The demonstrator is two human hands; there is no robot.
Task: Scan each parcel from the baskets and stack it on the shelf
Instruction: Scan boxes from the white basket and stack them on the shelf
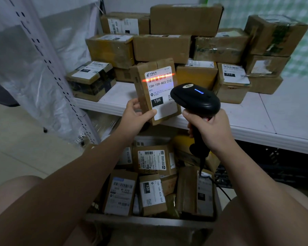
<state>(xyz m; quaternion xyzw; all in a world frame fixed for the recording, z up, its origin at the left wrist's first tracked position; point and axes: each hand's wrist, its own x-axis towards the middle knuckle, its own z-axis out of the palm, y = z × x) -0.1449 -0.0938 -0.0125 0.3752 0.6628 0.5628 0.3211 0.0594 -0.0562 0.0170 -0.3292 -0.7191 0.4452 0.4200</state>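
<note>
Left hand (135,115): holds flat cardboard parcel (146,96)
Right hand (210,129): grips black scanner (196,99)
Beyond: taped boxes (161,48) — white shelf (256,119)

**Single head-worn view, wide-angle, facing forward and down.**
The camera sits above and behind both hands, close enough that the forearms (78,174) fill the lower frame. The left hand (135,116) and right hand (212,128) lie near centre; the shelf (274,112) stretches beyond them and the basket (149,222) lies below them, nearest the lens.
</note>
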